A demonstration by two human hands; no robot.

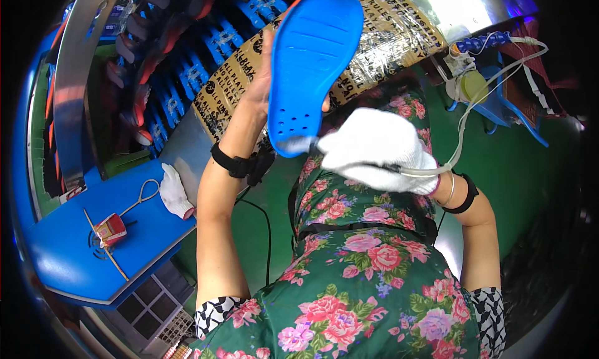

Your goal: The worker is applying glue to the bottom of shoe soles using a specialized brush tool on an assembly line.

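Note:
A blue shoe insole point(317, 63), with ridges across its wide part and a cluster of small holes at the narrower end, is raised in front of me. My bare left hand point(261, 84) grips it from behind, fingers wrapped round its edges. My right hand point(377, 148), in a white knitted glove, is closed round a slim brush-like tool point(298, 144) joined to a pale hose point(458, 144). The tool's blurred tip lies against the holed end of the insole. Most of its handle is hidden in the glove.
Behind the insole stands a taped cardboard sheet point(399, 47) beside a blue rack point(228, 41) with dark and orange insoles. A blue table point(56, 234) at left carries a white glove point(175, 190) and a red box point(112, 229). The hose loops near a blue jointed pipe point(482, 43).

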